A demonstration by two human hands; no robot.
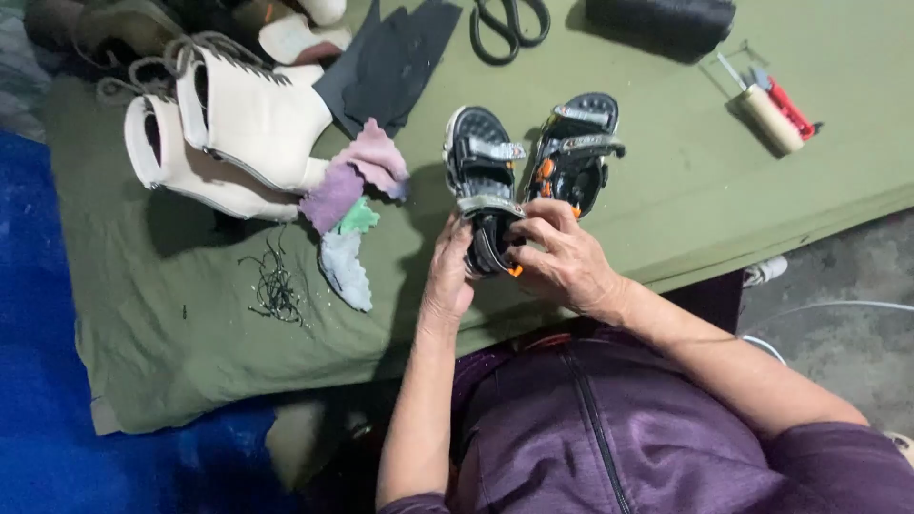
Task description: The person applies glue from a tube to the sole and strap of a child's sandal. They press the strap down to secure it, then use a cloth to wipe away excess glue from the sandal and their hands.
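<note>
Sandal [484, 195] sits at the counter [666, 200] edge, heel toward the person, so both hands reach its straps. Left hand [447, 276] cups its side, steadying; right hand [562, 257] pinches the heel strap.

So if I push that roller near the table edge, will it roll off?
The roller looks cylindrical, so it probably rolls easily. Its wire handle may drag and swing it round. It lies near the table edge, so a fall seems possible.

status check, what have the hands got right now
Left hand and right hand both grip the near black sandal at its heel end. Second sandal lies beside it on the green cloth. Fabric scraps left, apart.
</note>
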